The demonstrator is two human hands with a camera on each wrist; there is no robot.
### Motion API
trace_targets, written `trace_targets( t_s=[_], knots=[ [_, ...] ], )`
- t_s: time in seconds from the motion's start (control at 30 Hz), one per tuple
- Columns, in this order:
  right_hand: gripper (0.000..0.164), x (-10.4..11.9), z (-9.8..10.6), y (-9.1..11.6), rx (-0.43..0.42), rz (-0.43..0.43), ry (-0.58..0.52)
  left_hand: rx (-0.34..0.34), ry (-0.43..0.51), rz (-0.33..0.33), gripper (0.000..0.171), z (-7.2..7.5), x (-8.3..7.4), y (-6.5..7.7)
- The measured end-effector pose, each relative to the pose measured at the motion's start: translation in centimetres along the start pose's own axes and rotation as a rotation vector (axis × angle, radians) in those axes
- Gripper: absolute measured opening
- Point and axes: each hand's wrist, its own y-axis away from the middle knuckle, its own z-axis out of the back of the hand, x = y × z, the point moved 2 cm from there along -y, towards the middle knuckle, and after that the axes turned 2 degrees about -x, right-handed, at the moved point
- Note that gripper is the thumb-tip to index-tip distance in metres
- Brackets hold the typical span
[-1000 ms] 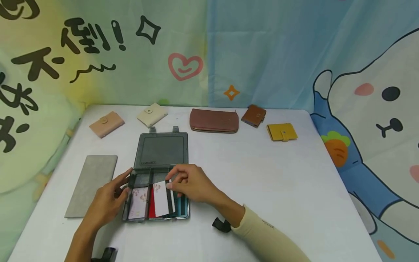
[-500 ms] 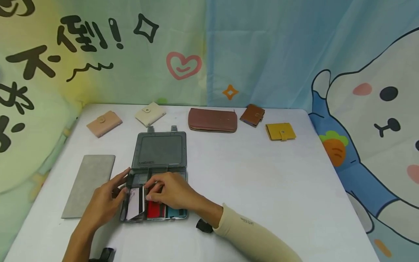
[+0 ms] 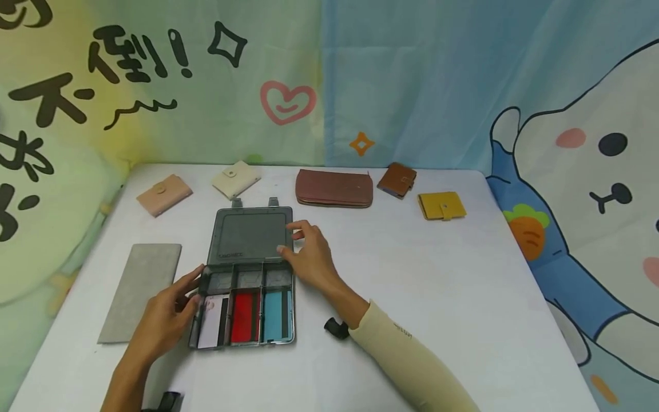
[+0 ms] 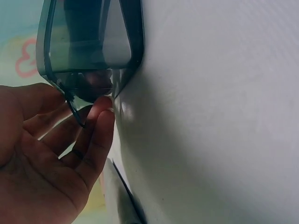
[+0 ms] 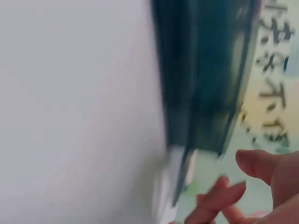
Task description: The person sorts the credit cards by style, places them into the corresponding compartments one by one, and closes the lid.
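Observation:
An opened dark translucent plastic case (image 3: pixel 250 234) lies on the table, its lid folded back. Its tray is divided into compartments. A white card (image 3: pixel 211 323) with a dark stripe fills the front left one, a red card (image 3: pixel 243 320) the front middle, a blue card (image 3: pixel 273 317) the front right. My left hand (image 3: pixel 167 317) holds the tray's left side between thumb and fingers; in the left wrist view the fingertips (image 4: pixel 103 109) are right at the case's corner. My right hand (image 3: pixel 311 257) is at the lid's right edge, thumb and fingers spread apart, holding nothing.
A grey flat folder (image 3: pixel 140 294) lies left of the case. Along the back are a pink wallet (image 3: pixel 165 194), a cream wallet (image 3: pixel 237 179), a long brown wallet (image 3: pixel 334 189), a small brown wallet (image 3: pixel 396 181) and a yellow wallet (image 3: pixel 441 206).
My right hand has moved the white striped card from the middle compartment to the left one, let it go, and shifted up and right to the lid. My left hand has stayed at the case.

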Motion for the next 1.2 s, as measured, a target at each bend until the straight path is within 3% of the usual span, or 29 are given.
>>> trace_targets(
  t_s=[0.13, 0.3, 0.43, 0.6, 0.77, 0.97, 1.2],
  knots=[
    [0.052, -1.7, 0.2, -1.8, 0.072, -0.128, -0.094, 0.057, 0.052, 0.034, 0.065, 0.4, 0.4, 0.4],
    [0.053, -2.1, -0.1, -2.7, 0.156, -0.234, -0.397, 0.146, 0.139, 0.043, 0.069, 0.8, 1.1, 0.9],
    [0.046, -2.2, 0.0, -3.2, 0.143, -0.225, -0.543, 0.163, 0.166, 0.020, 0.069, 0.6, 1.4, 0.9],
    [0.037, -2.0, 0.8, -3.4, 0.126, -0.174, -0.639, 0.153, 0.195, 0.012, 0.068, 0.1, 1.5, 0.4],
    [0.032, -1.4, 2.2, -2.9, 0.121, -0.063, -0.626, 0.144, 0.215, 0.006, 0.067, -0.2, 1.2, -0.2],
    [0.029, -0.5, 3.9, -1.0, 0.179, 0.042, -0.543, 0.135, 0.290, -0.001, 0.064, -0.3, 1.0, -0.4],
    [0.028, -0.6, 5.1, 1.9, 0.260, 0.125, -0.378, 0.142, 0.509, 0.101, 0.048, 0.2, 1.7, -0.4]
  ],
)
